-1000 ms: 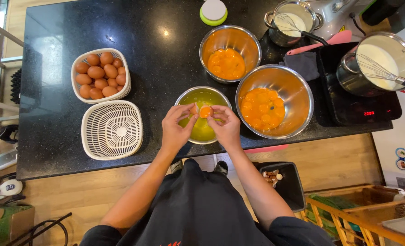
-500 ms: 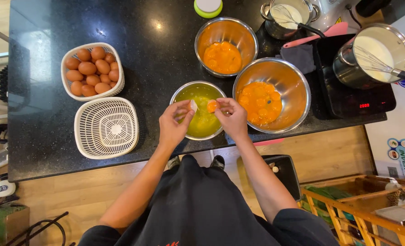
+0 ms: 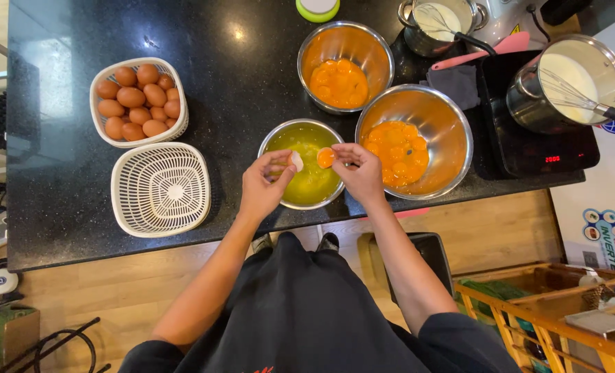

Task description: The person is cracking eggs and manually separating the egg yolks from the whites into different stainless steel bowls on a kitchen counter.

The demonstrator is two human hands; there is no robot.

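**Kid:** Yolk (image 3: pixel 326 157) in a half shell, is that what the right hand (image 3: pixel 360 171) has?

**Cook:** Yes. The right hand is closed around a half shell, and the round orange yolk sits in it like in a tiny cup. The left hand (image 3: pixel 265 186) pinches the other half shell (image 3: pixel 296 161), which looks white and empty inside.

**Kid:** Where are they?

**Cook:** Both are up over the middle bowl (image 3: pixel 273 140), the shiny metal one with runny yellow-green egg white in it. The two halves are just beside each other, with a little gap between.

**Kid:** Which way is the yolk from the empty shell?

**Cook:** To its right. The right hand is the one with the yolk, so it is nearer. The big bowl of yolks (image 3: pixel 452 117) is just to the right of that hand, almost touching the middle bowl.

**Kid:** What are things made of?

**Cook:** The shells are thin and easy to break. The yolk is soft and wobbly. The bowls are smooth steel. The counter (image 3: pixel 231 76) is black and shiny. The brown eggs (image 3: pixel 136 102) sit in a white plastic basket (image 3: pixel 99 131), well apart on the left, and an empty white basket (image 3: pixel 161 189) is below it.
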